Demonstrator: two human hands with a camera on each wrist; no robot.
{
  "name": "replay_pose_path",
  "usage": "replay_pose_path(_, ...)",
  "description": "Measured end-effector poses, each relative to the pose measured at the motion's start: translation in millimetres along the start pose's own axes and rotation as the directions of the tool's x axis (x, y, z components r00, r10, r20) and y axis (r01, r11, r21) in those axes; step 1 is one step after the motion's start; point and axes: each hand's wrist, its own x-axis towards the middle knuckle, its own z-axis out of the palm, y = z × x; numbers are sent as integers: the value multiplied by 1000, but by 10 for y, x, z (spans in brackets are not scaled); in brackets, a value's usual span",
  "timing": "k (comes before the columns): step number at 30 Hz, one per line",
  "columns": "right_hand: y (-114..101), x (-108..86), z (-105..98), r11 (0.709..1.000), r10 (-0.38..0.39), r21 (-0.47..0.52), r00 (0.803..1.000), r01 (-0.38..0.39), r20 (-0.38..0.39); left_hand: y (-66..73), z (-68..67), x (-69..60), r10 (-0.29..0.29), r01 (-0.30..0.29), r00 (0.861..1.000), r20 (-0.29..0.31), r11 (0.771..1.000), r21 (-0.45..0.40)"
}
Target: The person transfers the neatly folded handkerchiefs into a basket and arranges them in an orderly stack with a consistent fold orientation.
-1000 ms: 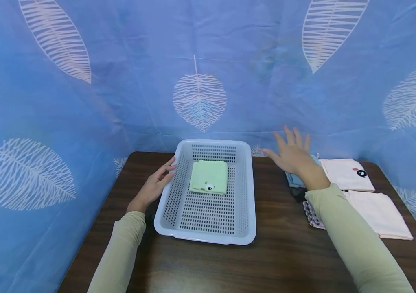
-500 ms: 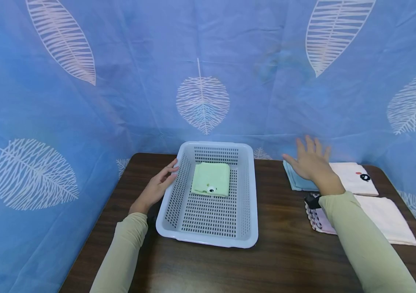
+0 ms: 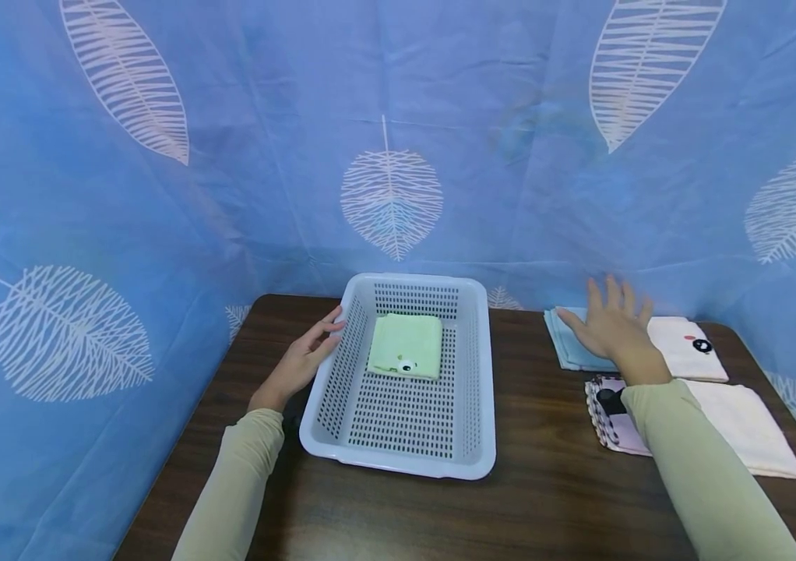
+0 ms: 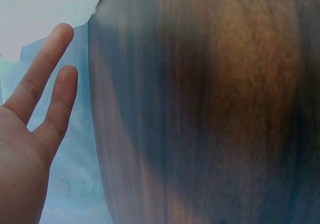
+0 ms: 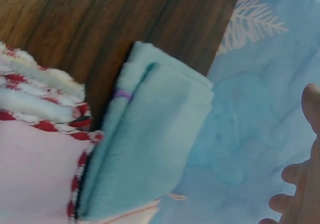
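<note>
My left hand [image 3: 298,360] rests at the left rim of a light grey-blue plastic basket [image 3: 398,466], its fingertips touching the side. In the left wrist view two straight fingers [image 4: 41,66] reach to the basket's edge. A folded light green towel [image 3: 408,343] with a small face lies inside the basket. My right hand [image 3: 615,331] is spread over the folded towels on the right and holds nothing. Beneath and beside it are a folded light blue towel [image 3: 576,343] and a white towel with a face [image 3: 681,351]. The right wrist view shows the blue towel [image 5: 150,139] uncovered.
Nearer the front lie a lilac towel with a patterned trim [image 3: 625,432], partly under the right sleeve [image 3: 706,460], and a plain pale towel [image 3: 748,425]. The dark wooden table [image 3: 398,522] meets a blue leaf-printed curtain [image 3: 279,156] behind and to the sides.
My right hand has moved right and a little toward me, uncovering more of the blue towel. The left hand stays at the basket rim; the whole view has shifted slightly.
</note>
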Motion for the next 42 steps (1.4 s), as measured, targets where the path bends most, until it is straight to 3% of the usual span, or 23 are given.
replay_pose_path(17,178,49,348,998,60,-2,997,-60,40,-36,13,-7,15,-15,1000,-13,1000,3)
replay_pose_path(42,388,-43,538,986,167,-2,973,-169,162,-41,10,-5,-5,5,1000,-27,1000,6)
